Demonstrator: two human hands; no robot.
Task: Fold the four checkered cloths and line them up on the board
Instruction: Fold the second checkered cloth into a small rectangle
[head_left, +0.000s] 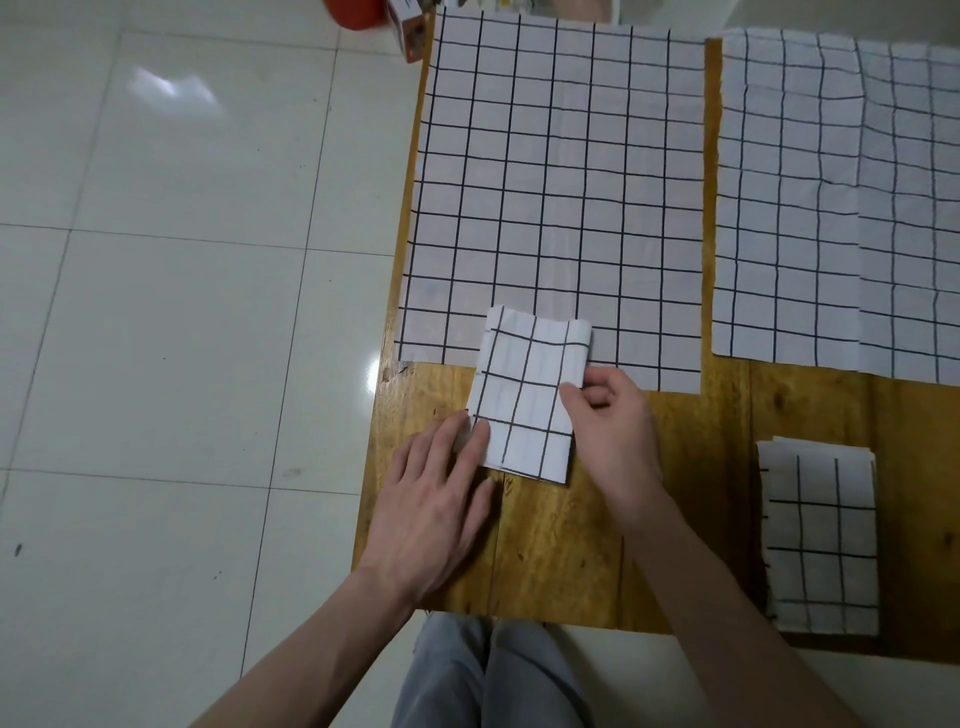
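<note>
Hands work at a wooden board (675, 493) lying on a pale tiled floor (182, 338), seen from the head camera looking down. A small folded cloth (527, 397), white with black grid lines, lies near the board's left edge, its far end overlapping the near edge of a large unfolded cloth (558, 182) spread flat beyond it. The left hand (436, 499) rests flat, fingers straight, with fingertips pressing the folded cloth's near left corner. The right hand (610, 421) pinches the folded cloth's right edge between thumb and curled fingers. A second large cloth (831, 197) lies unfolded to the right, apart from the first. Another folded cloth (821, 540) sits at the board's near right corner. The person's grey trousers (488, 675) show below the board.
</note>
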